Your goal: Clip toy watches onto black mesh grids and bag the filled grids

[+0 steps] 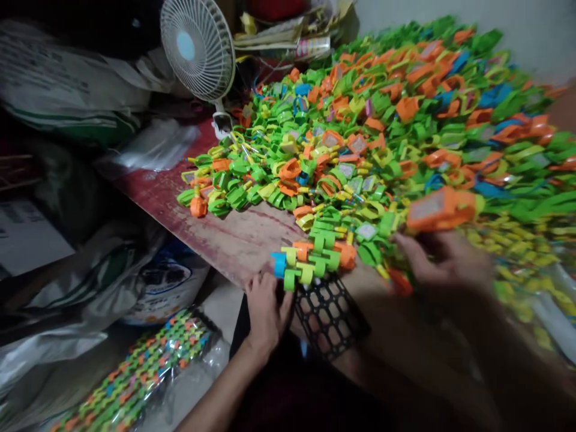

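My right hand (454,264), blurred by motion, pinches an orange toy watch (432,210) with a greyish face, raised over the right side of the table. My left hand (265,306) is closed at the left corner of a black plastic grid tray (335,315), its thumb beside a green piece. Rows of green, yellow, orange and blue toy watches (315,258) stand in the tray's far part. The nearer openings of the grid hold nothing. Just beyond the tray, loose toy watches (369,231) lie close to my right hand.
A large heap of toy watches (405,108) covers the back and right of the table (216,240). Small yellow pieces (517,264) lie at right. A white fan (198,48) stands at the back left. Below left, a clear bag (148,372) holds filled rows; sacks (72,84) lie beyond.
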Demonstrator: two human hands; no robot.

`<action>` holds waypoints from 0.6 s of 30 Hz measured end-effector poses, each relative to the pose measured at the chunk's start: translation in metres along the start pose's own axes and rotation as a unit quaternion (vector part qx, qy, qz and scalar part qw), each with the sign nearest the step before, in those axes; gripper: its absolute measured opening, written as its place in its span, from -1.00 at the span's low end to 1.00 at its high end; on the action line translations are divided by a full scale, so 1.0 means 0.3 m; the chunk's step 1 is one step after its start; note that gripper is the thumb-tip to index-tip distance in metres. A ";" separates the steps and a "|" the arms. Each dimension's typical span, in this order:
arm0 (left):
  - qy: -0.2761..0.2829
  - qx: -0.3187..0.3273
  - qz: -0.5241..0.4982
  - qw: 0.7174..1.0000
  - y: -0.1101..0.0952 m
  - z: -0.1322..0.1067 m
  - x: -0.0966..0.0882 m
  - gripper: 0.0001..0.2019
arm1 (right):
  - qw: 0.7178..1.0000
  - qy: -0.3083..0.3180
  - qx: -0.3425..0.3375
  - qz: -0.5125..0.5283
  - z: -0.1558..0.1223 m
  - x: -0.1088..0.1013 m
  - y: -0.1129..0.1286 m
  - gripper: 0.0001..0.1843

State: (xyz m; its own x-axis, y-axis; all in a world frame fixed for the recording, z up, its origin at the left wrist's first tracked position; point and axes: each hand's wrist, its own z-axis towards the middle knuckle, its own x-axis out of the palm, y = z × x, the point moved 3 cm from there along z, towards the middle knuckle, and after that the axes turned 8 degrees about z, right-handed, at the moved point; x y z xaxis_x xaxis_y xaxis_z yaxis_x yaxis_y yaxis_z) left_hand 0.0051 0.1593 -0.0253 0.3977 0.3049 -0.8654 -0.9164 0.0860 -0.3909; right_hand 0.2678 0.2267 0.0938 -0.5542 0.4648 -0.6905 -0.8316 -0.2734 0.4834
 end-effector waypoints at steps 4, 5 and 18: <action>0.015 0.015 0.014 1.000 -0.028 0.014 0.003 -0.93 | 0.951 0.176 0.157 0.198 -0.289 0.084 0.089 -0.65; 0.023 0.023 0.004 0.999 -0.034 0.015 0.004 -0.91 | 0.943 0.183 0.169 0.219 -0.336 0.113 0.111 -0.68; 0.079 0.096 -0.125 0.984 -0.071 0.007 -0.043 -0.60 | 0.975 0.045 0.007 0.217 -0.439 0.292 0.169 -0.75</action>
State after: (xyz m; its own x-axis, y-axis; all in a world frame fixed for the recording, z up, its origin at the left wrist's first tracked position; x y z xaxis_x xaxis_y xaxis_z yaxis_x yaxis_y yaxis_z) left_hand 0.0194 0.1556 -0.0050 0.5993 0.1019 -0.7940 -0.7751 0.3217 -0.5438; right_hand 0.1723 0.1426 -0.0132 -0.8557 0.2312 -0.4630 -0.5171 -0.4156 0.7483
